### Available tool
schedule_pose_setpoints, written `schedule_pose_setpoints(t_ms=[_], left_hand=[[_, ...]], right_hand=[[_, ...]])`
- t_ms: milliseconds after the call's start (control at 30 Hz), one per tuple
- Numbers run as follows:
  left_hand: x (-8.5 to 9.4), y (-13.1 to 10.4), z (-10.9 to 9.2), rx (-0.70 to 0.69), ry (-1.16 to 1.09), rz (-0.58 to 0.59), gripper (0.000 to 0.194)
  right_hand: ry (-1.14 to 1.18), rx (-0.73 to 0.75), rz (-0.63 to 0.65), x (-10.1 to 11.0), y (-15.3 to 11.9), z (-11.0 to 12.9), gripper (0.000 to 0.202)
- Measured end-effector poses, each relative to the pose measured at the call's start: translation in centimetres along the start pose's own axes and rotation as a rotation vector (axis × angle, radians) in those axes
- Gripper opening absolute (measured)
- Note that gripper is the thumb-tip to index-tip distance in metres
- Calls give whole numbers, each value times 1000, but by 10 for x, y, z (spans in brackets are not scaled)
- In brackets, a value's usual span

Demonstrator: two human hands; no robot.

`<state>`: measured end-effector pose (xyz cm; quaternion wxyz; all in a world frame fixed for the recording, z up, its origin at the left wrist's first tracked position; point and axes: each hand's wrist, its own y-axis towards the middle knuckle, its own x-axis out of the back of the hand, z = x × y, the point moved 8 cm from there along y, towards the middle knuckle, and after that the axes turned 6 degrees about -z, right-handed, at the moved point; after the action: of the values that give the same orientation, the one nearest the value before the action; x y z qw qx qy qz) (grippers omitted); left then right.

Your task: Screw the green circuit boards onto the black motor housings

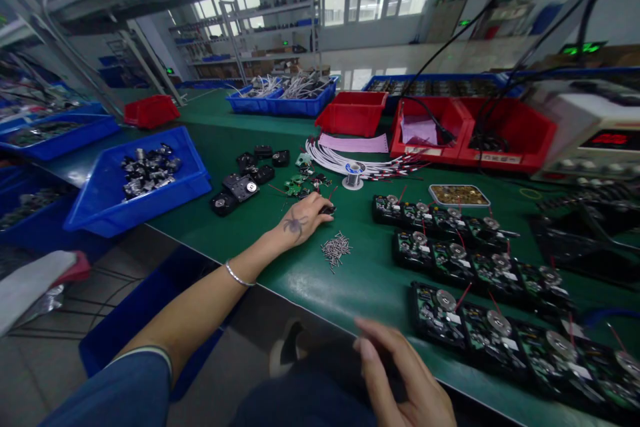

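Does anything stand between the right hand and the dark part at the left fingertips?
Yes: a pile of small screws lies on the green tabletop, between the right hand and the dark part. It looks low enough to reach over.

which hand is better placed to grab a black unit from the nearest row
Right, I'd judge: the right hand looks free and hovers near the nearest row; the left hand is farther off, at a small dark part.

Green table point(300, 277), screws point(336, 249), 1 spool point(353, 175), cables point(327, 158)
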<state>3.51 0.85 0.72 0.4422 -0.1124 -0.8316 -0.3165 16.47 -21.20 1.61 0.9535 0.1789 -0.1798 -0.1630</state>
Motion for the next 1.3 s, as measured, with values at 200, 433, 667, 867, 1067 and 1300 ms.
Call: schedule_pose_setpoints(t_ms=[200, 433, 667, 867, 1067, 1300], left_hand=[[56, -59, -89, -263, -342, -109, 31], [43, -117, -157, -504, -214, 78, 29], [38, -126, -158, -561, -142, 61, 21], [42, -122, -147, -304, -326, 69, 20], [43, -106, -132, -7, -453, 91, 27], [18, -112, -121, 335, -712, 79, 14]], right_hand=[[434, -401, 178, -16, 3, -34, 51], [415, -737, 30, 1, -8, -50, 34], [409, -765, 26, -3, -8, -51, 32], [417, -740, -3, -2, -4, -50, 32], [237, -516, 80, -1, 2, -33, 24], [253, -459, 106, -6, 1, -30, 20]])
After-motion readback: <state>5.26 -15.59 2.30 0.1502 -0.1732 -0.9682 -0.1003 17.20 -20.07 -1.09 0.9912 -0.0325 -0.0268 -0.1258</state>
